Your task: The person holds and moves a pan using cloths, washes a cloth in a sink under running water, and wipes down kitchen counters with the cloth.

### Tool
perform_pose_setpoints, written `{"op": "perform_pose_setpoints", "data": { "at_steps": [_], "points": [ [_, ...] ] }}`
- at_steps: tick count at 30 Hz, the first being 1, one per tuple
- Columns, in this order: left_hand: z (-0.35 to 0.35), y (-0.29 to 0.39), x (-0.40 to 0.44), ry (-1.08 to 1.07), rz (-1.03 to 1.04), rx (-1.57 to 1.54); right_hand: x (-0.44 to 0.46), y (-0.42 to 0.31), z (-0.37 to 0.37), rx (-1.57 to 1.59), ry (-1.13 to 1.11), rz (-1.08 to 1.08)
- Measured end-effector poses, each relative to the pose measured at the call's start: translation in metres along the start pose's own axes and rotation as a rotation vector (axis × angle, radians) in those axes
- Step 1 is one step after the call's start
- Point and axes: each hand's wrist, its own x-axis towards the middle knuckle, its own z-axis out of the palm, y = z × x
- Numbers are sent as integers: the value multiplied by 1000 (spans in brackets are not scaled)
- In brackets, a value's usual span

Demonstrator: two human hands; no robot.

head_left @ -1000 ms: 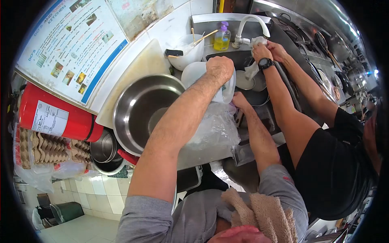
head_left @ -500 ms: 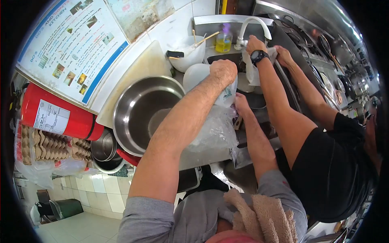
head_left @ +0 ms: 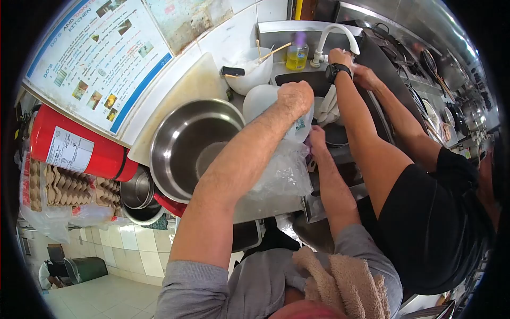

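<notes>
In the head view, a pale plastic tub is in the upper middle of the frame, up and to the right of a big steel pot. The left hand is curled over the tub's edge and seems to hold it, but its fingertips are hidden. The right hand is bent next to a small purple thing, just below the tub. I cannot tell if it grips that or only touches it. A crinkly clear bag lies under the tub, near the middle of the frame.

The tub looks light, with thin walls that may bend a bit. It could be slippery if wet, so the rim seems the best spot to hold, with 1 hand on each side. The bag looks soft and floppy.

At the upper right, another person's 2 hands are by a white tap, with a pale cloth below them.
</notes>
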Motion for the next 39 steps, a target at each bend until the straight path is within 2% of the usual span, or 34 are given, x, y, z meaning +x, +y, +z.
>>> {"op": "perform_pose_setpoints", "data": {
  "at_steps": [1, 2, 5, 7, 10, 13, 15, 17, 19, 21, 23, 25, 27, 29, 31, 32, 34, 35, 37, 38, 39],
  "points": [
    [5, 2, -1, -4, -19, -46, 4, 7, -1, 261, 124, 174],
    [4, 5, -4, -29, 26, -39, 7, 20, 1, 185, 15, 76],
    [3, 6, -2, 7, 23, -8, -3, 10, 6, 184, -9, 109],
    [-6, 0, -6, 3, 61, 35, -13, -1, 5, 270, 64, 138],
    [-19, -16, 1, 5, 137, 86, -7, -3, -2, 133, -40, 158],
    [-33, -45, 7, -16, 94, 70, -16, -18, 0, -58, -120, -55],
    [-48, -60, -5, -5, -13, 108, -8, -23, -8, -142, -120, -71],
    [-43, -80, -1, 97, -103, 91, -26, -63, -5, 71, 30, -217],
    [-38, -96, -4, 89, -151, 108, -28, -66, -8, 33, 109, -250],
    [-44, -103, -4, 104, -210, 126, -23, -71, -12, -362, -9, -300],
    [-49, -105, -18, -30, -326, 170, -25, -91, -17, -337, 41, -283],
    [-48, -96, -29, -3, -315, 222, -18, -108, -21, -277, 75, -419],
    [-42, -80, -36, 272, -9, 141, -18, -144, -23, -273, 107, -496],
    [-33, -61, -20, 156, 165, -54, -35, -191, -22, -269, 130, -487],
    [-41, -35, -43, 64, 298, -222, -44, -225, -21, -216, 181, -563],
    [-34, -28, -42, 64, 297, -282, -52, -240, -20, -225, 185, -562],
    [-14, -15, -40, 124, 282, -395, -67, -267, -24, -14, 213, -679],
    [0, -8, -38, 118, 285, -414, -72, -271, -28, -32, 214, -671],
    [20, 2, -24, 167, 184, -725, -68, -282, -32, 297, 123, -681],
    [40, 9, -13, 262, 121, -807, -61, -279, -37, 320, 138, -681],
    [55, 10, 3, 131, 82, -870, -50, -271, -42, 322, 134, -678]
  ]
}}
